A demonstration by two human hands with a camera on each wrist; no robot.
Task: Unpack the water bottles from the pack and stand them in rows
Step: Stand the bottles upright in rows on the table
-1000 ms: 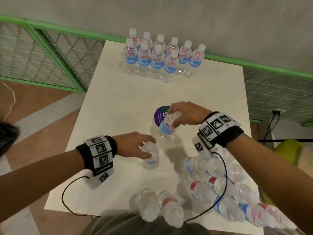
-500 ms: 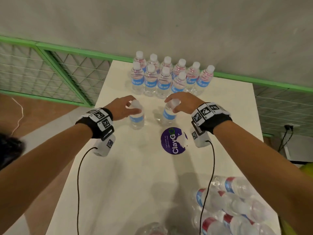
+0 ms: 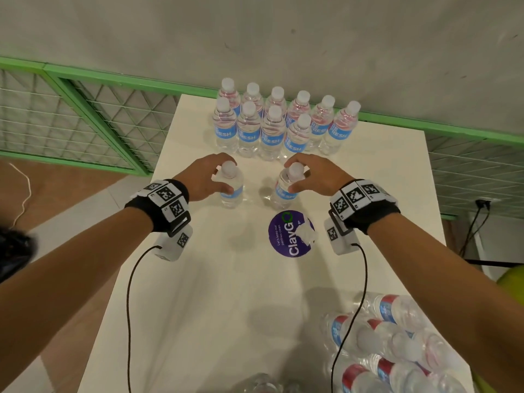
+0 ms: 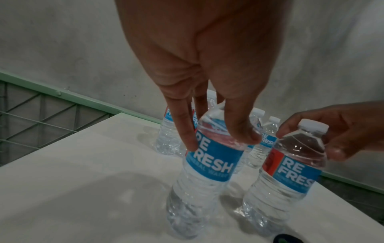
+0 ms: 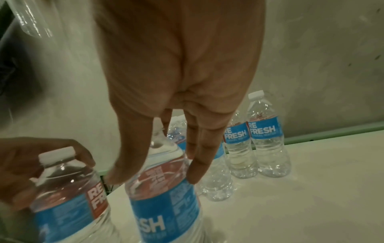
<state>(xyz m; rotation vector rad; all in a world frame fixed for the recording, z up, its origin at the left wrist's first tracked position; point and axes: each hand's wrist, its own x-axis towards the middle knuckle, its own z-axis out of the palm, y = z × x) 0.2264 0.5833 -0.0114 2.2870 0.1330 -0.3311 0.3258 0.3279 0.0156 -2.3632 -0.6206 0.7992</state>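
Note:
Two clear water bottles with blue labels stand side by side on the white table [image 3: 198, 307], just in front of the rows. My left hand [image 3: 218, 177] grips the left bottle [image 3: 232, 191] round its shoulder from above; the left wrist view shows the fingers [image 4: 187, 131] and thumb on that bottle [image 4: 209, 164]. My right hand [image 3: 303, 177] grips the right bottle [image 3: 283, 194] the same way, its fingers [image 5: 197, 164] curled on the bottle [image 5: 164, 213]. Several bottles stand in two rows [image 3: 283, 129] at the far edge. The opened pack [image 3: 397, 353] lies at the near right with several bottles on their sides.
A round purple sticker [image 3: 289, 236] lies on the table just behind the two held bottles. A grey wall rises behind the table, with green mesh panels [image 3: 85, 123] on both sides. Wrist cables hang below both arms. More lying bottles show at the bottom edge [image 3: 261, 384].
Both hands have carried their bottles from the near half of the table to the far half, up to the standing rows. The bottles now stand upright past the purple sticker.

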